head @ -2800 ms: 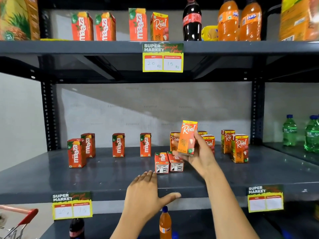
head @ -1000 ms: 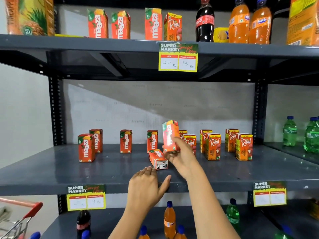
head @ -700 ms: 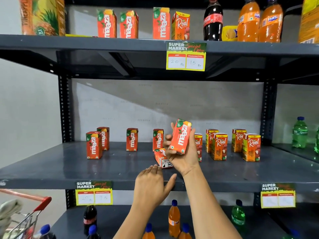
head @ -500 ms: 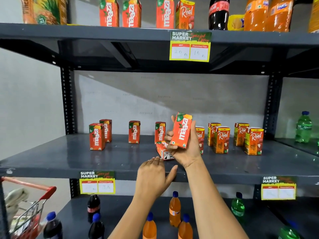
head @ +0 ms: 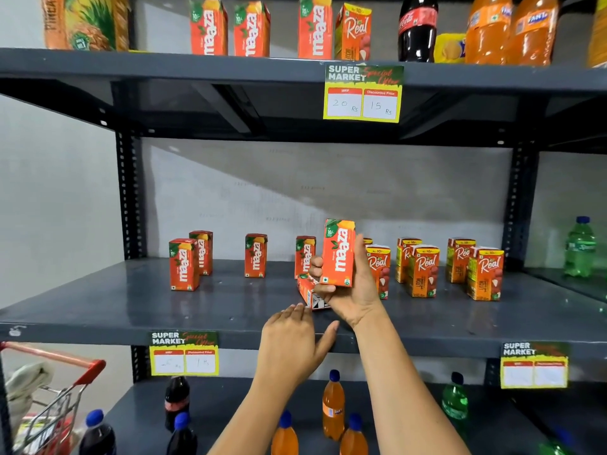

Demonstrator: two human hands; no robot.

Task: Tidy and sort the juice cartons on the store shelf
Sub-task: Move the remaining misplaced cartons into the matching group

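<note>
Right hand (head: 353, 290) fingers holding upright red Maaza juice carton (head: 338, 252) above grey metal shelf (head: 131, 300), left hand (head: 292, 343) fingers wide near shelf edge, fallen red carton (head: 310, 292) behind

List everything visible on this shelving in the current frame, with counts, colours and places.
Maaza cartons, middle shelf: four standing, red-orange, left half.
Fallen carton: one, on its side, centre.
Real cartons, middle shelf: at least six, orange, right half.
Top shelf: three Maaza, one Real, cola bottle, two orange soda bottles.
Price tags: three, yellow-green.
Cart: red handle, bottom left.
Right hand: holds one Maaza carton.
Left hand: empty, at shelf edge.
</note>
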